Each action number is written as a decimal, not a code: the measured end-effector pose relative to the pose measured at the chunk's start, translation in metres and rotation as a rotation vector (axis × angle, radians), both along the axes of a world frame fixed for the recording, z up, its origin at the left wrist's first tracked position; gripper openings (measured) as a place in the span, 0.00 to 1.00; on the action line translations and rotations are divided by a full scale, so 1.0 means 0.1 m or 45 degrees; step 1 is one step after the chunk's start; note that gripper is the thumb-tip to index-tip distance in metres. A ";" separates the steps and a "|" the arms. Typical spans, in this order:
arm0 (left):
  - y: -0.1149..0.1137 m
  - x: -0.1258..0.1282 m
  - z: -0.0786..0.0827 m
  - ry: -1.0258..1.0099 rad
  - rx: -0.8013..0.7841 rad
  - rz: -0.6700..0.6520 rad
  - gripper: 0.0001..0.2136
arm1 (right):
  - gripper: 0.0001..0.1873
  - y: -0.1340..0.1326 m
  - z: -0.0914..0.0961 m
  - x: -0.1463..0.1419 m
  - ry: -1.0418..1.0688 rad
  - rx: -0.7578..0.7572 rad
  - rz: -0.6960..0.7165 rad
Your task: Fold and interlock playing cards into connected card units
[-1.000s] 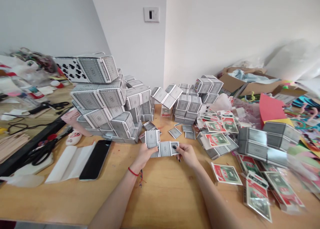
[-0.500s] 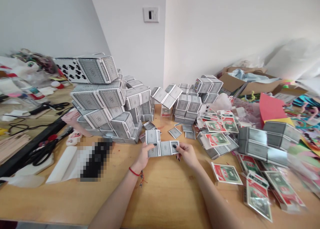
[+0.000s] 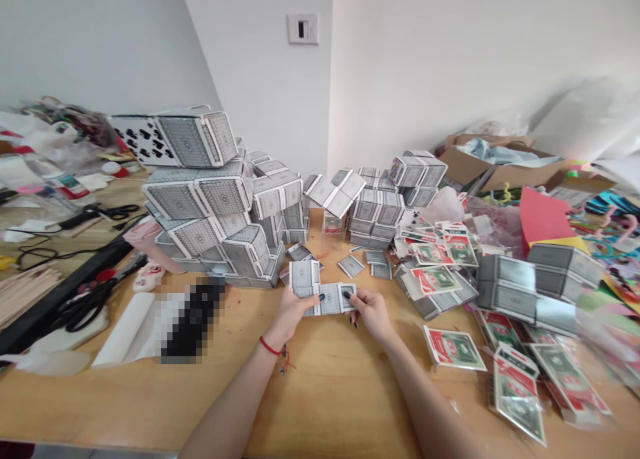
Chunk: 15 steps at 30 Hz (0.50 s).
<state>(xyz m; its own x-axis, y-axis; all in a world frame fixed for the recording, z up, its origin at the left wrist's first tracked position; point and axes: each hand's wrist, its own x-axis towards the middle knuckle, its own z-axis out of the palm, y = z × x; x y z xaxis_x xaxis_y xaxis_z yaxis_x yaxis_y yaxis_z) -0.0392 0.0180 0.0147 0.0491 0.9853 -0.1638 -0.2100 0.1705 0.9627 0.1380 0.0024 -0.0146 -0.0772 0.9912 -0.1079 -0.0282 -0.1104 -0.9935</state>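
Observation:
Between my two hands is an L-shaped piece of joined playing cards [image 3: 304, 277], grey patterned backs facing up, held above the wooden table [image 3: 330, 385]. My left hand [image 3: 291, 311] grips its left part, with the thumb lying across the cards toward the middle. At the right end, my right hand [image 3: 369, 310] pinches a card between thumb and fingers. Just beyond the piece lie loose folded cards [image 3: 351, 265]. A large stack of blocks made from folded cards [image 3: 220, 199] rises behind to the left, and smaller card blocks [image 3: 376, 209] stand behind to the right.
Card boxes in red and green [image 3: 454, 347] lie at the right, beside more card blocks [image 3: 505, 285]. At the left are black scissors [image 3: 93, 305], a white paper roll [image 3: 125, 325] and a black bar [image 3: 55, 299]. A cardboard box [image 3: 505, 172] sits at the back right.
My left thumb has slid rightward across the cards, from the left part toward the middle. My right hand keeps its pinch at nearly the same spot.

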 end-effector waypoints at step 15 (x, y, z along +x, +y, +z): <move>-0.01 0.02 -0.01 0.009 0.004 0.005 0.23 | 0.20 -0.03 -0.02 -0.05 0.092 -0.119 0.014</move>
<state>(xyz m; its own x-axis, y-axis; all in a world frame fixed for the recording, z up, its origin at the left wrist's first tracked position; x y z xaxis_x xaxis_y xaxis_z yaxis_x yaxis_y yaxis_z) -0.0372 0.0167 0.0134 0.0444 0.9859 -0.1612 -0.2039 0.1669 0.9647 0.1332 -0.0004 -0.0164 -0.0992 0.9761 -0.1934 -0.0976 -0.2030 -0.9743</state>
